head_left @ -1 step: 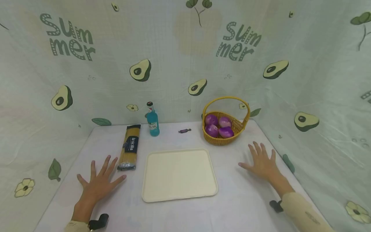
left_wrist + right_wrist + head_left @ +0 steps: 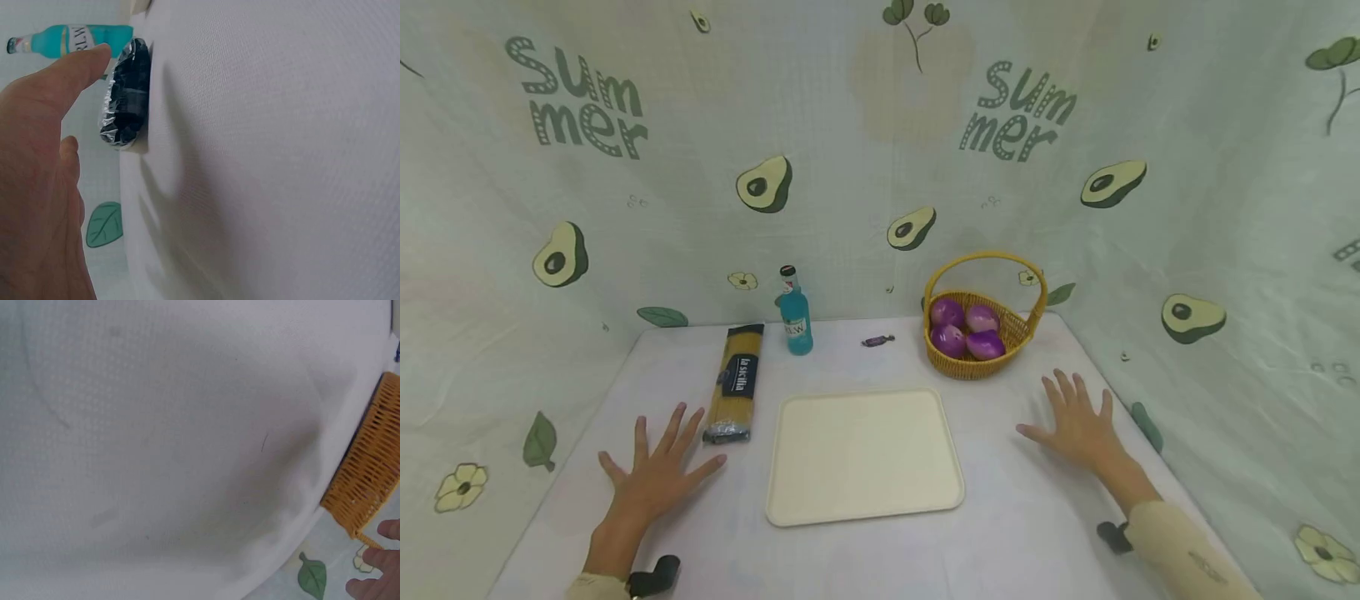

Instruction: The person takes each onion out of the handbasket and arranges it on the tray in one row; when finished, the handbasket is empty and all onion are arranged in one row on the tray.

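Observation:
My left hand (image 2: 651,483) is spread with straight fingers over the left of the table, holding nothing. Nearest to it lies a pack of spaghetti (image 2: 735,383) with a dark blue label, whose shiny wrapper end (image 2: 127,94) shows beyond the thumb in the left wrist view. On the right side my right hand (image 2: 1078,429) is also spread and holds nothing. Beyond its fingertips stands a wicker basket (image 2: 958,369) with several purple onions (image 2: 947,340) inside. Between the hands is a cream rectangular tray (image 2: 865,458) with nothing on it.
A bottle of blue drink (image 2: 796,321) stands upright at the back, right of the spaghetti. A small purple wrapped candy (image 2: 877,341) lies between bottle and basket. Printed cloth (image 2: 850,267) hangs behind the white table (image 2: 880,558) and along both sides.

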Available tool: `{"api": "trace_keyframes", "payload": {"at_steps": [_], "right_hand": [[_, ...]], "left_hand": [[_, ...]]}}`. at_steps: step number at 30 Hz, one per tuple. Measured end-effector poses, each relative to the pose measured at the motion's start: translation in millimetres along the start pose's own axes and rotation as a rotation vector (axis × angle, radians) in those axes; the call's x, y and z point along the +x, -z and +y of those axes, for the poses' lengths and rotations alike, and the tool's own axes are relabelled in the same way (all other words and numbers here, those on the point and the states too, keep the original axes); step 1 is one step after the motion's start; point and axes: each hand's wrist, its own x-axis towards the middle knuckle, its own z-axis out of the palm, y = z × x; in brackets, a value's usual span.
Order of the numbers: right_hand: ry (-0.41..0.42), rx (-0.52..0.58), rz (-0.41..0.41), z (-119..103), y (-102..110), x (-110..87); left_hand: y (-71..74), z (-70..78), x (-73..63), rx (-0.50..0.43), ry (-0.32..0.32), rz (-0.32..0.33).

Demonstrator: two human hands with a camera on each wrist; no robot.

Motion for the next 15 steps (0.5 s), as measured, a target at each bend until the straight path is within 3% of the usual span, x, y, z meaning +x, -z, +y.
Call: {"api": "trace_keyframes", "payload": {"at_steps": [6, 12, 15], "right_hand": [[-0.013, -0.004, 0.002, -1, -5, -1.2], [0.038, 0.023, 0.093, -6, 4, 8.9], [0.063, 0.042, 0.125, -10, 12, 18.3]], "left_hand": [[-3.4, 1.5, -1.0, 0.019, -0.015, 0.014], [3.0, 10.5, 8.5, -0.006, -0.107, 0.161], [3.2, 22.4, 12.2, -0.072, -0.146, 0.193]]}}
